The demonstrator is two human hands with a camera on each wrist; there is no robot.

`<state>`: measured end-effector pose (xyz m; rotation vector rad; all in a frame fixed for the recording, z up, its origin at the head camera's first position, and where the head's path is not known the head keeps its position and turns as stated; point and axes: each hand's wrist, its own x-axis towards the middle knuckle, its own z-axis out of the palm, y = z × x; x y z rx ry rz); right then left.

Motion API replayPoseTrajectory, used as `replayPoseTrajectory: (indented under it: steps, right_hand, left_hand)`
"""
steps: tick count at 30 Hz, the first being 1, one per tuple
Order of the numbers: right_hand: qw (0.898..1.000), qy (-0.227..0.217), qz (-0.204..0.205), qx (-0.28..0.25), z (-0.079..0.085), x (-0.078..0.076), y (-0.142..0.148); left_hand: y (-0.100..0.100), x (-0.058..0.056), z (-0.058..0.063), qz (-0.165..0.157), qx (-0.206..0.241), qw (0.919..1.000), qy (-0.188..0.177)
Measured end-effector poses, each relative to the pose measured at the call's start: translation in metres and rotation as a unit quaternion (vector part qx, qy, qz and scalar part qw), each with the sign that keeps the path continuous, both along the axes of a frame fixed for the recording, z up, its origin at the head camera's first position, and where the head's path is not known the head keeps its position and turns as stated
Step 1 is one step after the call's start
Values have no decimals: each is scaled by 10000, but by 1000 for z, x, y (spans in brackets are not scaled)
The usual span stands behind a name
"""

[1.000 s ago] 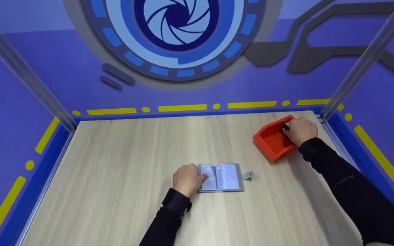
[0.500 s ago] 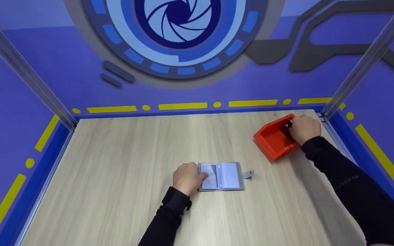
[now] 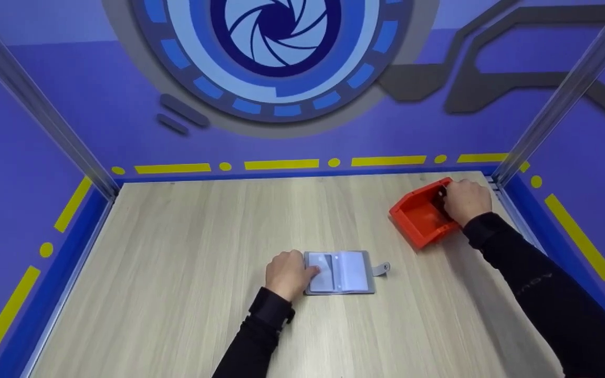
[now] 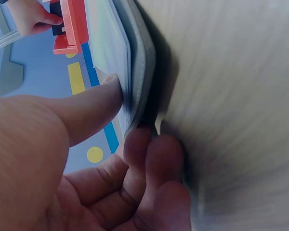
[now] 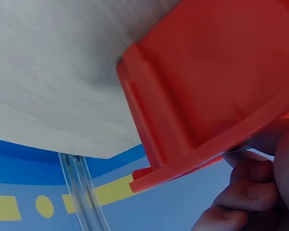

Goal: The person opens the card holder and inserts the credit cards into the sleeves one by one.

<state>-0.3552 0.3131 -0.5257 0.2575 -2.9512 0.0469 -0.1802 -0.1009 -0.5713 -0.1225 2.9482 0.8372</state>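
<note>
A grey card holder (image 3: 352, 272) lies open on the table, its clear plastic sleeves facing up and its snap strap (image 3: 381, 269) sticking out to the right. My left hand (image 3: 288, 273) pinches its left edge, thumb on the sleeve and fingertips under the cover, as the left wrist view (image 4: 139, 62) shows. At the back right is a red bin (image 3: 413, 218), its open side turned toward the left. My right hand (image 3: 468, 199) reaches over the bin's right rim with curled fingers and pinches a small black flat thing (image 4: 57, 19); most of it is hidden.
Blue printed walls (image 3: 302, 142) close off the back and both sides of the wooden table (image 3: 192, 252). Metal posts (image 3: 554, 100) stand at the back corners, the right one close behind my right hand.
My right hand has shifted slightly to the right at the bin's rim, with the black thing still at its fingertips. The left hand and the card holder stay in place.
</note>
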Motion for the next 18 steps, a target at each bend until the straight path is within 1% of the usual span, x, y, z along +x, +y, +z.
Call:
replayPoseTrajectory:
  steps: [4, 8, 11, 13, 16, 18]
  right_hand:
    - [10000, 51, 34, 3, 0, 2, 1]
    - [9998, 42, 20, -190, 1, 5, 2]
    - [9984, -125, -60, -549, 7, 8, 2]
    - [9958, -258, -137, -865, 14, 12, 0]
    - [9899, -394, -212, -1343, 28, 19, -9]
    - [9839, -559, -234, -1682, 38, 25, -18]
  left_hand:
    - [0, 1, 0, 4, 26, 10000, 37]
    - [0, 2, -2, 23, 62, 10000, 60]
    - [0, 2, -4, 10, 103, 9999, 19]
    - [0, 2, -4, 8, 126, 9999, 0]
    - [0, 1, -1, 10, 149, 9999, -29]
    - [-1, 0, 1, 30, 150, 9999, -39]
